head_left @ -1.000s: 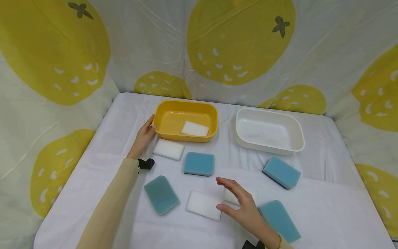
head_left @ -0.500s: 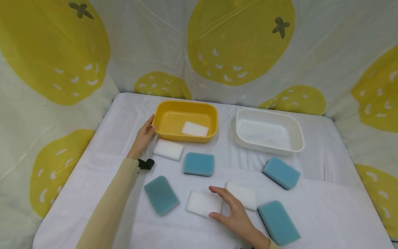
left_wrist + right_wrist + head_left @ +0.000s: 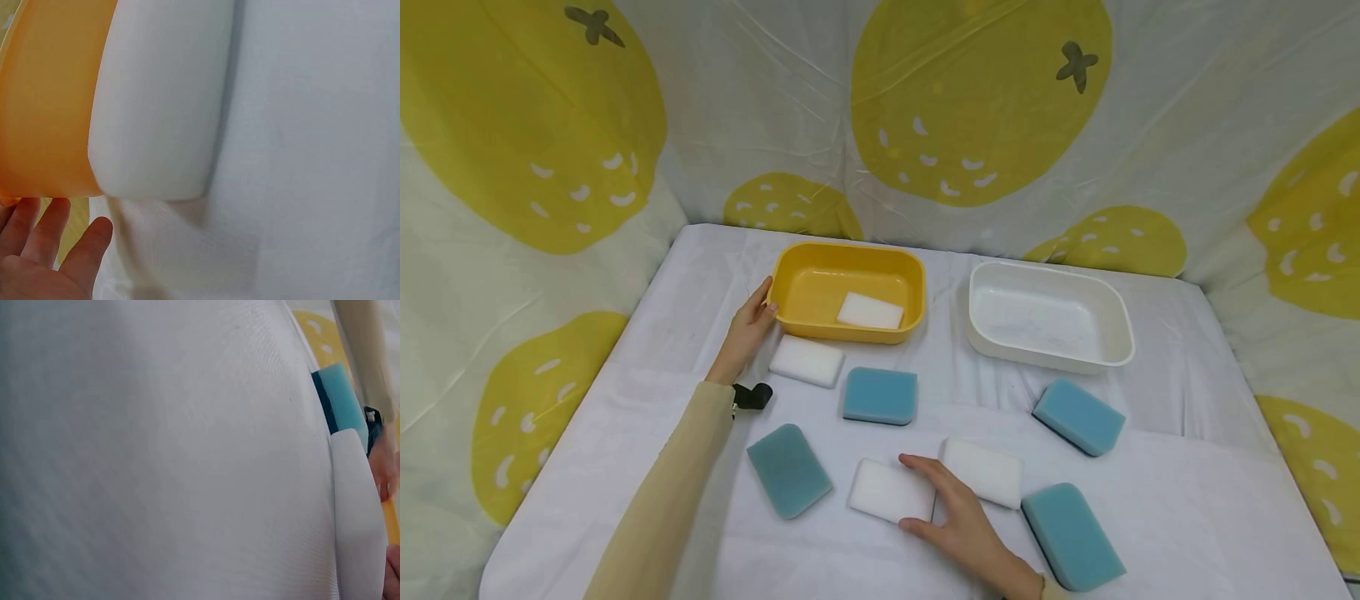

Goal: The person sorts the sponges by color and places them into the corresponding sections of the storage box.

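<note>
My left hand lies at the left end of the yellow basin, fingers straight against its side wall. In the left wrist view, fingertips touch the basin's end beside a white sponge. My right hand spans a white sponge lying on the cloth, thumb at its near edge and fingers at its far edge. The right wrist view shows this white sponge from the side, with a fingertip behind it. One white sponge lies inside the yellow basin.
A white basin stands at the back right. White sponges lie below the yellow basin and beside my right hand. Several blue sponges are spread over the white cloth. A lemon-print curtain surrounds the table.
My right hand has moved left and down, from above the gap between two white sponges onto the left one's right end. The left hand and both basins stay in place.
</note>
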`<action>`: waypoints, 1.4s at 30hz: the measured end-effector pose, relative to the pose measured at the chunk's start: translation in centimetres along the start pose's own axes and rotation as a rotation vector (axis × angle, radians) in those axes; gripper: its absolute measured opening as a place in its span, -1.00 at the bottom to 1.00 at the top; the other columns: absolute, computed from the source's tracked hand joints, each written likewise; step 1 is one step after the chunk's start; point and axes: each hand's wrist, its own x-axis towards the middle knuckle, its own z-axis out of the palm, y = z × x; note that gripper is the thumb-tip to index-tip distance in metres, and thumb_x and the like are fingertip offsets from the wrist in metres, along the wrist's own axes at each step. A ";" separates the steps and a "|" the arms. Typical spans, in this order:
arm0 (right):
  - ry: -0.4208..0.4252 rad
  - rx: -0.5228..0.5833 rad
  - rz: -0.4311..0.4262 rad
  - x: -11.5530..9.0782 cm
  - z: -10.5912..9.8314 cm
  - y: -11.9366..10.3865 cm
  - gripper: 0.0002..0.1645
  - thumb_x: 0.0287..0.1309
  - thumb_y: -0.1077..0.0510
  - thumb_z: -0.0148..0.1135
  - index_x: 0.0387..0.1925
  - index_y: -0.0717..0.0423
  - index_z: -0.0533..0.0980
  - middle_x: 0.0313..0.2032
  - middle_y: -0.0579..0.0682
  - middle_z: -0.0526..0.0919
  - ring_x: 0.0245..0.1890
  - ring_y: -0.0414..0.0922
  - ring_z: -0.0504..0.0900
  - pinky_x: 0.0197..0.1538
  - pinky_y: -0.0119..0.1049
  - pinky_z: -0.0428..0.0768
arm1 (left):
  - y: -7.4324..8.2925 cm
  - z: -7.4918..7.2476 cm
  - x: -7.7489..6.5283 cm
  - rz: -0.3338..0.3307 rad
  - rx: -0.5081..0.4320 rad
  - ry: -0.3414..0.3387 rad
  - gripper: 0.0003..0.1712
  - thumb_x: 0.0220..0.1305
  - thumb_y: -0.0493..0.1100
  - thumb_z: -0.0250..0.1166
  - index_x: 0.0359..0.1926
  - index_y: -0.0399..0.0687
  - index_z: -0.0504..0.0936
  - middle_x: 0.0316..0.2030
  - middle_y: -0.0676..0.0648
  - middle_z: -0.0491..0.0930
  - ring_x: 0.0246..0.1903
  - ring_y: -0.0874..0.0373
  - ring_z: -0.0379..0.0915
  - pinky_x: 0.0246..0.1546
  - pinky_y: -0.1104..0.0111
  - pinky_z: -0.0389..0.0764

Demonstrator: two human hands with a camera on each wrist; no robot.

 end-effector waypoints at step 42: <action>-0.040 -0.144 -0.059 0.9 -1.2 -1.2 -0.16 -0.12 0.26 0.51 0.26 0.09 0.38 0.15 -0.10 0.49 0.12 -0.09 0.49 0.11 -0.28 0.49 | 2.8 0.2 -1.1 -0.032 -0.035 -0.023 -0.37 0.51 -0.30 -0.11 0.48 -0.24 -0.09 0.47 -0.18 -0.13 0.42 -0.09 -0.15 0.38 0.17 0.00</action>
